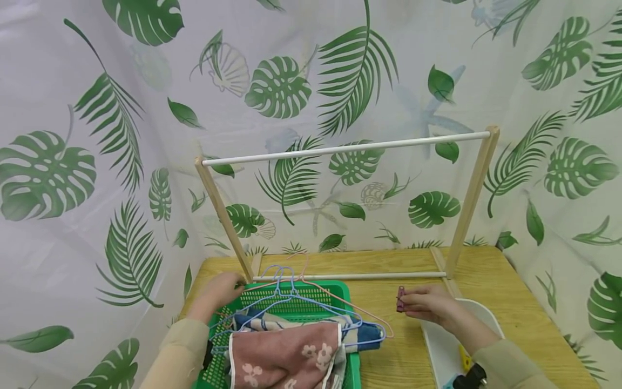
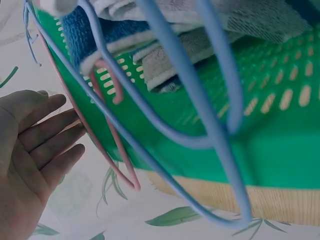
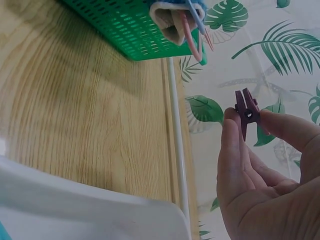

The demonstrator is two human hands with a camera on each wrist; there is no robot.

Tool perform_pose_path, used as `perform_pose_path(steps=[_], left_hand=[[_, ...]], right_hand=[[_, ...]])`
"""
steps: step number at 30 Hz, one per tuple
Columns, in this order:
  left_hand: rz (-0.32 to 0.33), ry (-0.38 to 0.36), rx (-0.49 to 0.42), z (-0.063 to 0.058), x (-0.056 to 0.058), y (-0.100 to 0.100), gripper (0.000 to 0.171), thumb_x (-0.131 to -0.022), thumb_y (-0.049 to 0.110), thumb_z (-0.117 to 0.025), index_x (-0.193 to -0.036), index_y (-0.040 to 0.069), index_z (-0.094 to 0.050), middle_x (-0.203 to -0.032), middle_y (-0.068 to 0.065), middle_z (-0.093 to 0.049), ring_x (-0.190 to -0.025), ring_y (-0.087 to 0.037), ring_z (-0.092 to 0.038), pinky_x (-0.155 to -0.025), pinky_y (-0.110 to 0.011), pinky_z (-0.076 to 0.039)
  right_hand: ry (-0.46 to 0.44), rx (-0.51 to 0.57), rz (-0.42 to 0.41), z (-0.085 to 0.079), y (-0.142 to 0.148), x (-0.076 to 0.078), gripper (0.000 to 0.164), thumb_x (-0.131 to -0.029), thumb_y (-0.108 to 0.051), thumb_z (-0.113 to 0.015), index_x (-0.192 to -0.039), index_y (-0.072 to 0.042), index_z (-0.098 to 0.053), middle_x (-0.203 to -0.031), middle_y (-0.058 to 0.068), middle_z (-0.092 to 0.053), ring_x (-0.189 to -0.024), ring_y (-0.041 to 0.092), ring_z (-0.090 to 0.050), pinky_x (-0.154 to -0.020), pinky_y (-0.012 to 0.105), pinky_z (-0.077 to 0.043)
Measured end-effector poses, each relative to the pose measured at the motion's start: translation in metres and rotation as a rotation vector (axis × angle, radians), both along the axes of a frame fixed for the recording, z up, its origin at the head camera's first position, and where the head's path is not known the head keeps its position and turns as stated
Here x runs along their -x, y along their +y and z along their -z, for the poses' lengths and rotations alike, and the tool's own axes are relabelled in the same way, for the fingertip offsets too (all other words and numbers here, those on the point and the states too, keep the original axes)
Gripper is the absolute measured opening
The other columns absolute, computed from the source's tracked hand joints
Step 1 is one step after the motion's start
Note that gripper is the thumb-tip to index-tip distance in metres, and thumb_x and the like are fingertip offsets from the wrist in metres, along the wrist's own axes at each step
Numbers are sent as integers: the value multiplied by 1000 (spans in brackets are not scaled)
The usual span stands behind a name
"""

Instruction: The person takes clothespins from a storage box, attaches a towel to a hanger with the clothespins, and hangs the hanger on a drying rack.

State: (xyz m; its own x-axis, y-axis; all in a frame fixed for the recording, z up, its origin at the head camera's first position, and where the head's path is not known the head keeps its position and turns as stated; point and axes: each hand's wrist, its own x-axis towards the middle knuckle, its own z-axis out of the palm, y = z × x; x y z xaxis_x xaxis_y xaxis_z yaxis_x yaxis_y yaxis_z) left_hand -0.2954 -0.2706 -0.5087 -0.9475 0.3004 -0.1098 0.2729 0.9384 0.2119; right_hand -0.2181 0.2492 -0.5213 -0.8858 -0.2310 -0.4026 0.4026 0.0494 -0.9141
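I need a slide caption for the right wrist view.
Right hand pinches a purple clothespin, green perforated basket at upper left.

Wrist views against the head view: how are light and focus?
Head view: bright, fairly even light, white rail clear; left wrist view: dimmer, bluish cast, near blue hanger slightly soft; right wrist view: also dim, soft shadow on the table beside the green basket, small glare at the left edge, purple clothespin easily made out.

Bright head view, dimmer wrist views, soft shadow on tabletop (image 3: 100,130)
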Motion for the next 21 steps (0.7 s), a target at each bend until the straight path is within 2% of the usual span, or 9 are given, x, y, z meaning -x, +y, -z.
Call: perform_pose_path(steps=[5, 9, 16, 18, 21], left_hand=[[10, 50, -4, -2, -6, -9, 16, -100, 8, -70, -112, 2, -79, -109, -13, -79, -104, -34, -75, -94, -54, -62], [22, 47, -58, -9, -12, -19, 17, -102, 6, -67, -111, -2, -79, -106, -15, -80, -101, -34, -76, -93, -53, -62], [56, 29, -110, -15, -25, -40, 14, -100, 5, -68, -101, -3, -79, -94, -10, -78, -86, -24, -73, -81, -47, -63], [39, 4, -127, -14, -28, -45, 15, -101, 6, -67, -99, -2, -79, -90, -8, -78, -78, -19, -71, -74, -41, -62], [15, -34, -150, -14, -34, -50, 17, -103, 8, -65, -94, 0, -78, -79, -4, -74, -66, -12, -63, -63, -32, -53]], right_hand=[[-3, -7, -2, -2, 0, 0, 54, -104, -4, -62, -144, 28, -42, -90, -1, -80, -80, 6, -77, -78, 23, -67], [-2, 3, -4, -1, 1, 0, 51, -104, -4, -63, -142, 26, -46, -90, -1, -80, -80, 6, -77, -78, 23, -67], [-8, 34, 6, 1, -1, -1, 40, -102, -2, -65, -133, 22, -57, -89, 0, -80, -80, 8, -78, -77, 23, -67], [-1, 31, 7, 1, -2, -2, 40, -102, -2, -65, -132, 23, -57, -88, 0, -80, -79, 8, -78, -76, 23, -67], [0, 27, 11, 2, -1, -1, 41, -102, -2, -65, -133, 23, -57, -89, 0, -80, -79, 8, -78, -76, 23, -67]])
